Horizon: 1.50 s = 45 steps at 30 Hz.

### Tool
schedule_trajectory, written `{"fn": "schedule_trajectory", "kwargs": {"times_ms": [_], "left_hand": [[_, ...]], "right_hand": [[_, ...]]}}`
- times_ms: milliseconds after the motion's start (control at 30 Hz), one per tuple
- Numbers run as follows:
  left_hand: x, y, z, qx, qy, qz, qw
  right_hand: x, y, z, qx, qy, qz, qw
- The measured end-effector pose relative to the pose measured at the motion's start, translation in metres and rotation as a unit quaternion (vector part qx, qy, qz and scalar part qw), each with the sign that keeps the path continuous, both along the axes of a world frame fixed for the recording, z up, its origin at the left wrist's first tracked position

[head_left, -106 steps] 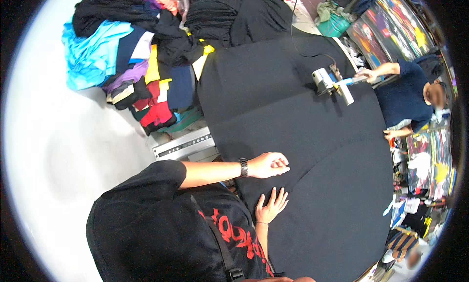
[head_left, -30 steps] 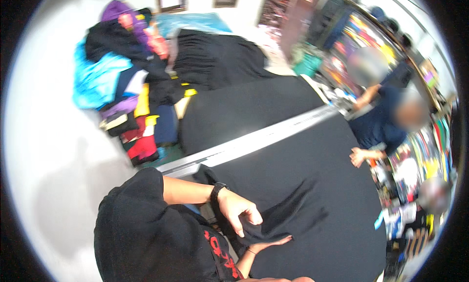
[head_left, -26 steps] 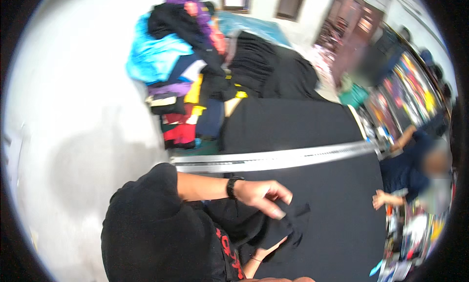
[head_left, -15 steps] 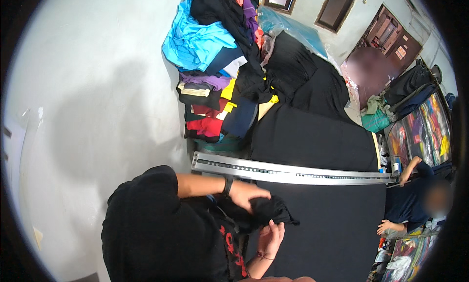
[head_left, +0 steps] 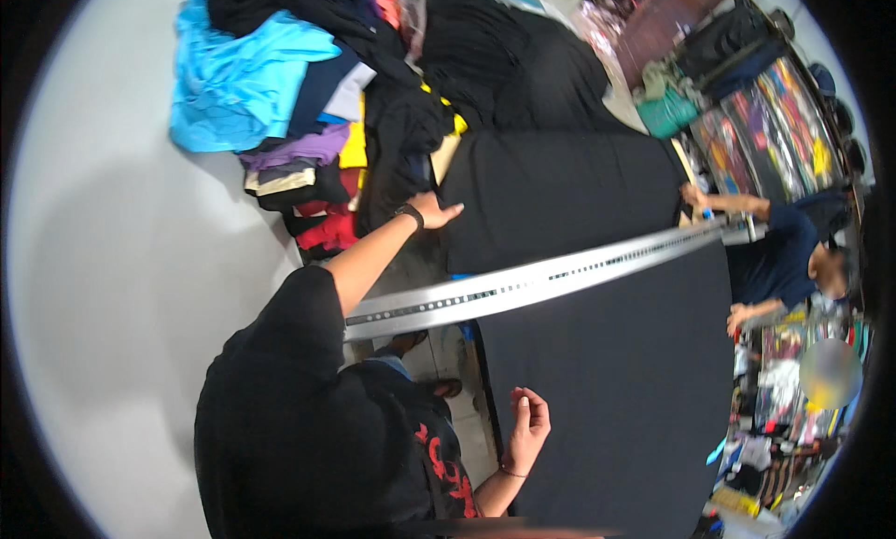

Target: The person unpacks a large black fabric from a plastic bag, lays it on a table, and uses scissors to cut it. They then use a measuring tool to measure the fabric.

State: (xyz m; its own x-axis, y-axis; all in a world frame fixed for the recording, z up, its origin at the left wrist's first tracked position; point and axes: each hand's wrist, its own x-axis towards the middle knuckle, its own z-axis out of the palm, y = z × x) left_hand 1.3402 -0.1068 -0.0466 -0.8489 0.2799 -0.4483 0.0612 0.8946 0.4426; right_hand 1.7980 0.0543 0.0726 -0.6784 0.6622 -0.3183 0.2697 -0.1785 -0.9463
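Note:
My left hand [head_left: 435, 210], with a dark band at its wrist, reaches out with thumb and fingers apart. It is next to the left edge of the black fabric [head_left: 560, 189] beyond the metal beam and below the hanging dark cloth of the clothes pile. Over the near black fabric [head_left: 621, 380], my right hand [head_left: 528, 429] is raised with its fingers curled in toward the thumb. Nothing shows in it. The long silver beam [head_left: 523, 282], with a row of holes, crosses the black fabric between my hands.
A tall pile of coloured clothes [head_left: 252, 82] stands at the far left against the wall. At the beam's right end is a co-worker in a dark shirt [head_left: 775, 259], one hand near it. Bagged clothes [head_left: 775, 133] line the right side. Floor tiles [head_left: 471, 418] show beside my body.
The bundled black cloth is no longer in my hands. My left hand has moved away and left, past the beam. The right hand stays low, and the view has shifted.

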Motion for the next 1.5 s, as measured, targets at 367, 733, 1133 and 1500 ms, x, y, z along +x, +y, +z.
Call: {"fn": "schedule_trajectory", "kwargs": {"times_ms": [367, 733, 1133, 1500], "left_hand": [[0.04, 0.067, 0.021, 0.119, 0.039, -0.033, 0.992], [0.547, 0.276, 0.257, 0.609, -0.333, -0.446, 0.565], [0.841, 0.262, 0.15, 0.409, -0.731, -0.216, 0.502], [0.638, 0.441, 0.202, 0.734, -0.255, 0.127, 0.617]], "right_hand": [[0.237, -0.063, -0.114, 0.046, -0.159, -0.315, 0.934], [0.373, -0.059, -0.071, -0.111, 0.176, -0.414, 0.886], [0.575, 0.145, 0.145, 0.079, 0.156, -0.397, 0.901], [0.818, 0.309, 0.347, 0.459, 0.237, -0.246, 0.82]]}}
